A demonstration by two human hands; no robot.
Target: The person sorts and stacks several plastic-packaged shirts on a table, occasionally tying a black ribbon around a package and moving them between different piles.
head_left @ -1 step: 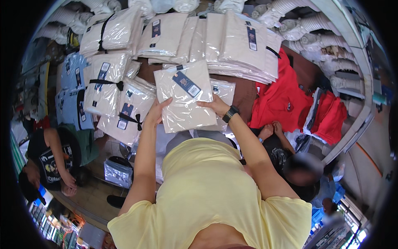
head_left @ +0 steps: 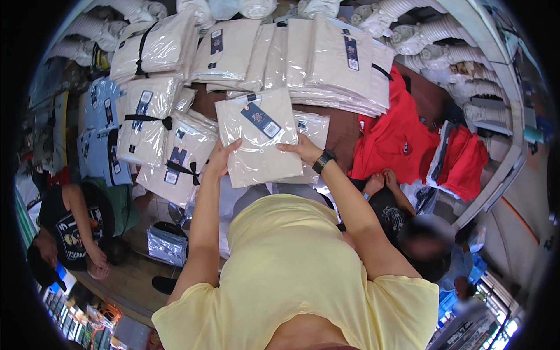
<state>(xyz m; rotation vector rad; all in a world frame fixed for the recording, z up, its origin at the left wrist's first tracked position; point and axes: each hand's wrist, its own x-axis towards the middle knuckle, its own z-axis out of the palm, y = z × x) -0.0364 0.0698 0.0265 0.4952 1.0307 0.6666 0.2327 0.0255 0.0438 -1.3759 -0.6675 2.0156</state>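
Note:
Between my two hands is a cream folded garment in a clear plastic bag (head_left: 258, 157), with a dark blue tag on its front. My left hand (head_left: 220, 157) grips its left edge, thumb on top and fingers underneath. On the right edge, my right hand (head_left: 304, 149) holds it the same way, below a wristwatch (head_left: 324, 160). Partly hidden behind it, another bagged cream garment (head_left: 315, 125) lies on the brown table (head_left: 343, 135). To the left are stacks of bagged cream garments (head_left: 143, 131), some tied with black bands.
More bagged cream stacks (head_left: 341, 64) line the table's far side. Light blue bagged garments (head_left: 96, 151) sit far left, and red garments (head_left: 394, 140) spread at right. One person (head_left: 73, 221) sits at left; another person (head_left: 385, 204) is close on the right. A metal frame post (head_left: 510, 146) rises at right.

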